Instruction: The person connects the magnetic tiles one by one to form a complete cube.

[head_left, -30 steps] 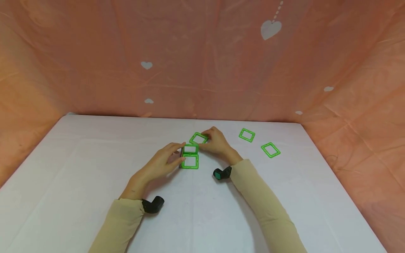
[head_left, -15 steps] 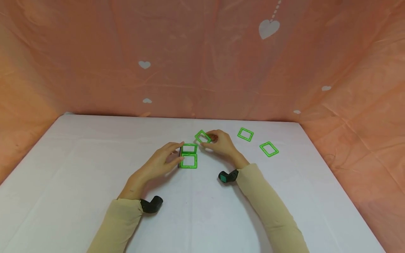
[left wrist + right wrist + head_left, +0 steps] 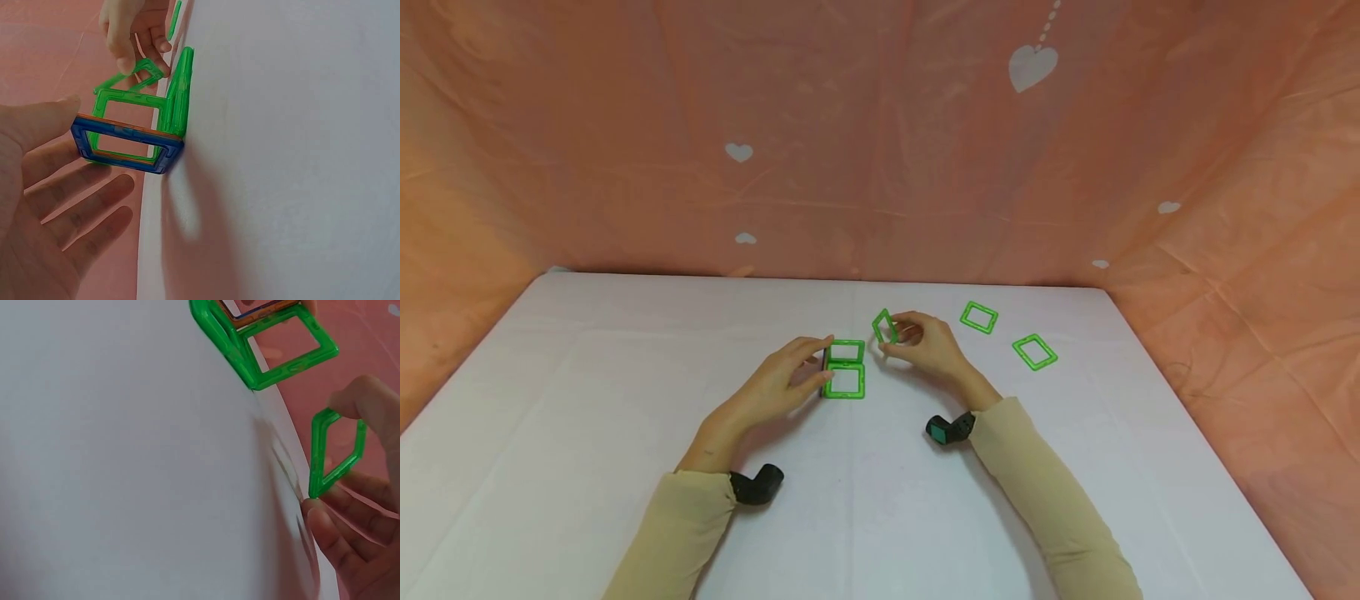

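Note:
Magnetic building tiles with open square frames lie in front of me. My left hand grips the left side of a small joined structure, thumb and index finger at its edges. The structure has green tiles, one flat on the table and one standing behind it, plus a blue-and-orange tile upright on the left. The other left fingers are spread, as the left wrist view shows. To the right, my right hand pinches a loose green tile between thumb and fingers, tilted on its corner and apart from the structure.
Two more green tiles lie flat at the back right, one farther back and one nearer the right edge. The white table ends at an orange curtain printed with hearts.
My right hand has drawn back to the right from the structure with its green tile, which has turned more upright. The left hand keeps its grip in nearly the same place.

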`<state>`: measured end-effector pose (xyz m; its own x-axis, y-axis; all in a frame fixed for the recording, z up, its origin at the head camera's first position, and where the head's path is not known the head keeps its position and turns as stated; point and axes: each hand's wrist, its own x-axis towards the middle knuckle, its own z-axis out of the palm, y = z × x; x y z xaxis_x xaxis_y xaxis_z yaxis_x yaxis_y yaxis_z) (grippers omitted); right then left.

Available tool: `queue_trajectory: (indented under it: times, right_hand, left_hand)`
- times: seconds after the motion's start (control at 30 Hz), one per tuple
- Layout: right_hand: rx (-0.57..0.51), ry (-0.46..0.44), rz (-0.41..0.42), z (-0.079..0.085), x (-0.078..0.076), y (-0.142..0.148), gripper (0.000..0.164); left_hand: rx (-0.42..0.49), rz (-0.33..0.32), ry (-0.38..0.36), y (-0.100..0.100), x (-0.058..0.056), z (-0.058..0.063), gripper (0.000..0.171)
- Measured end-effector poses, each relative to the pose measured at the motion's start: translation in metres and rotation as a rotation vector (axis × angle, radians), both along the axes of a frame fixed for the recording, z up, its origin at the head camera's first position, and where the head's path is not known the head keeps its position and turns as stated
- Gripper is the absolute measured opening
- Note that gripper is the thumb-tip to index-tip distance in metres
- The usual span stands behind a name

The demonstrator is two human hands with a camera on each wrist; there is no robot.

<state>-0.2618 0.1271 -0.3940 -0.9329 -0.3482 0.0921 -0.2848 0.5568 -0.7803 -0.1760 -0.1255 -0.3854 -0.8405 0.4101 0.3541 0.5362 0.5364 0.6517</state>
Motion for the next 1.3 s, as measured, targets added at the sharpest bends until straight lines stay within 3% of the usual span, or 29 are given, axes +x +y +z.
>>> queue_trajectory:
  times: [0.43, 0.63, 1.03, 1.3]
  right_hand:
    - [-0.067, 0.013, 0.109, -0.003, 0.012, 0.005, 0.057]
    - [-0.130, -0.027, 0.158, -0.004, 0.018, 0.007, 0.054]
    - [-0.125, -0.014, 0.223, 0.003, 0.031, 0.002, 0.055]
    - [-0.120, 0.014, 0.251, -0.004, 0.031, 0.001, 0.055]
  left_hand:
    - [0.005, -0.008, -0.001, -0.002, 0.000, 0.000, 0.046]
    - [0.004, -0.008, 0.008, -0.003, 0.001, 0.000, 0.046]
    - [0.001, -0.008, -0.023, -0.002, -0.001, 0.000, 0.049]
    - [-0.003, -0.004, -0.025, -0.001, 0.001, 0.002, 0.048]
